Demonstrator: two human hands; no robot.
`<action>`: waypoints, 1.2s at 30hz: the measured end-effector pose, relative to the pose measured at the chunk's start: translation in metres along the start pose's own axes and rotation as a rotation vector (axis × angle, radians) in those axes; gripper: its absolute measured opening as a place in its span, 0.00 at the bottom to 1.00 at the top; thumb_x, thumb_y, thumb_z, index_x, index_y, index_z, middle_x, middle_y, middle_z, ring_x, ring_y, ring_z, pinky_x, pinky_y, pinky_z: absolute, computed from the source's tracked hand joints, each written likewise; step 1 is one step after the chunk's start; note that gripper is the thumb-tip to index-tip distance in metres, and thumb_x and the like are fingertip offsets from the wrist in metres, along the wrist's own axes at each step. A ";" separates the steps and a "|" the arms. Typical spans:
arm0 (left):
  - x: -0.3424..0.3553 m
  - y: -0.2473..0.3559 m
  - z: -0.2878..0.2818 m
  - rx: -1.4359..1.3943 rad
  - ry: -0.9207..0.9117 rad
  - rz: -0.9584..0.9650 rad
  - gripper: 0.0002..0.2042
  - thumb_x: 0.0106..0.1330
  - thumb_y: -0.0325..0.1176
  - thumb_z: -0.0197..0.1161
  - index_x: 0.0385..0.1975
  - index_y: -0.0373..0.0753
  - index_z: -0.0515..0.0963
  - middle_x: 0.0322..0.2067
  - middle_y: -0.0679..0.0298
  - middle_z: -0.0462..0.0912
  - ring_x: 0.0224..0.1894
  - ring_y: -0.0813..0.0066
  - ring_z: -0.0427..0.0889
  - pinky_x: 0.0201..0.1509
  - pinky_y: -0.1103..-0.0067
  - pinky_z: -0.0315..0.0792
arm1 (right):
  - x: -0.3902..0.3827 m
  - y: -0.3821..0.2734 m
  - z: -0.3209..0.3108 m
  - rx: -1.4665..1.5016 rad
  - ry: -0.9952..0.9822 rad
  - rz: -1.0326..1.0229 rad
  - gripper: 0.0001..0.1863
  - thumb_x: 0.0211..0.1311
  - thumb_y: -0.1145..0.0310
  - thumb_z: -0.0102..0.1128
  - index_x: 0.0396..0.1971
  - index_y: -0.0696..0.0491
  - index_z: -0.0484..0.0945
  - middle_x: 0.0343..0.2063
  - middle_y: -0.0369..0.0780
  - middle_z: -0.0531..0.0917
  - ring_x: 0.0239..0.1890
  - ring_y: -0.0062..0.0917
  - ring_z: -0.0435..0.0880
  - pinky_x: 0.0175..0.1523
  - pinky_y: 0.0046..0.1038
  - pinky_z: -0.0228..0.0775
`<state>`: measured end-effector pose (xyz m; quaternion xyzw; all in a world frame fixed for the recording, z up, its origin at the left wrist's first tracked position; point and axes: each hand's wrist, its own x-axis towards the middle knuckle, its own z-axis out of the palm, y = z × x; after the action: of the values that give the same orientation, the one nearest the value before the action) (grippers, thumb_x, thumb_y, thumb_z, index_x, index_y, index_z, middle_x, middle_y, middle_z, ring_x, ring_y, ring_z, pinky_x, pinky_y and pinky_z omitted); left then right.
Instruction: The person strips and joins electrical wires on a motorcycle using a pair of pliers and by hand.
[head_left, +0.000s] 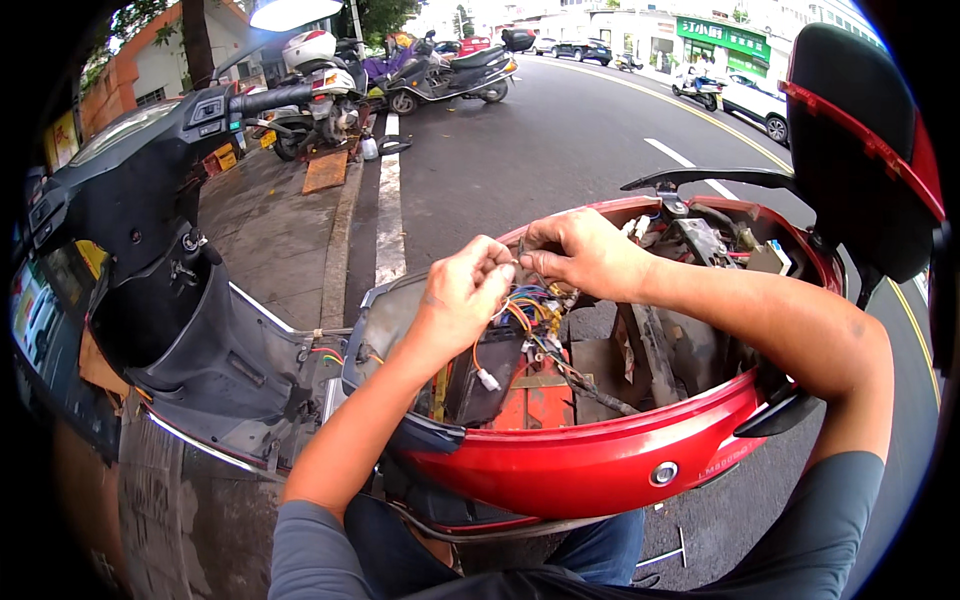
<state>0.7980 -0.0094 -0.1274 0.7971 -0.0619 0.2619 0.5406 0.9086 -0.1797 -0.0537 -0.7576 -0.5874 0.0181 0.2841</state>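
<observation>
Over the open body of a red scooter (590, 465), my left hand (468, 285) and my right hand (580, 255) meet fingertip to fingertip. Both are closed in a pinch. A thin wire seems to run between the fingers, its end mostly hidden by them. Below hangs a bundle of coloured wires (540, 312), blue, orange and yellow. One orange wire drops to a white connector (488, 380). Beside the bundle, inside the body, lie a black box (485, 375) and an orange-red part (533, 405).
The scooter's handlebar and dark front shield (215, 335) stand at the left. A raised black seat (855, 140) rises at the right. A T-shaped tool (682, 548) lies on the ground below. Parked scooters (450, 75) line the kerb; a rider on a scooter (700, 88) and cars are on the road.
</observation>
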 end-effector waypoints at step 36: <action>-0.010 -0.002 0.000 -0.174 -0.119 -0.074 0.10 0.68 0.32 0.64 0.44 0.35 0.76 0.25 0.77 0.74 0.25 0.92 0.67 0.29 0.90 0.61 | 0.004 0.024 -0.024 -0.402 -0.159 -0.461 0.15 0.64 0.58 0.56 0.41 0.52 0.81 0.33 0.44 0.83 0.44 0.45 0.82 0.47 0.44 0.75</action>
<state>0.7905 -0.0108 -0.1337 0.7630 -0.0870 0.1875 0.6124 0.9393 -0.1890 -0.0432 -0.6418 -0.7557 -0.1040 0.0784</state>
